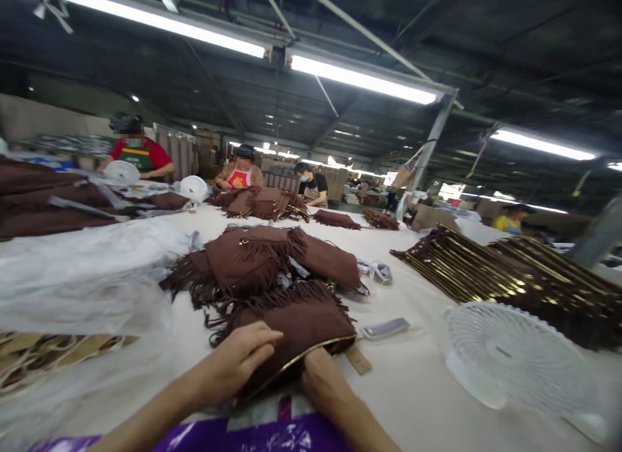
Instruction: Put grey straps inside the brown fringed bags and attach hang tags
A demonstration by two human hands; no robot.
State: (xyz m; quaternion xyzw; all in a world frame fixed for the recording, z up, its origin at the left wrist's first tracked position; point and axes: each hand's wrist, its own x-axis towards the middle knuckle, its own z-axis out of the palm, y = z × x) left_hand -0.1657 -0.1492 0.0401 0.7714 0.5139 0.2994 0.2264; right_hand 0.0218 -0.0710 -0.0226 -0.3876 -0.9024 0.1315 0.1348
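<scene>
A dark brown fringed bag (306, 322) lies on the white table in front of me, its gold-edged opening towards me. My left hand (238, 361) rests on the bag's left side with its fingers stretched across the fabric. At the opening, the curled fingers of my right hand (323, 374) hold the gold edge; their tips are hidden in the bag. A tan tag (359, 359) sticks out at the bag's right corner. Just behind is a pile of similar brown fringed bags (243, 261). Purple plastic (253, 436) shows below my hands.
A white fan (515, 355) stands at right, before stacked gold-edged brown pieces (466, 261). A grey wrapped strip (386, 328) lies beside the bag. White plastic sheeting (87, 264) covers the left side. Several people, one in a green apron (136, 155), are across the table.
</scene>
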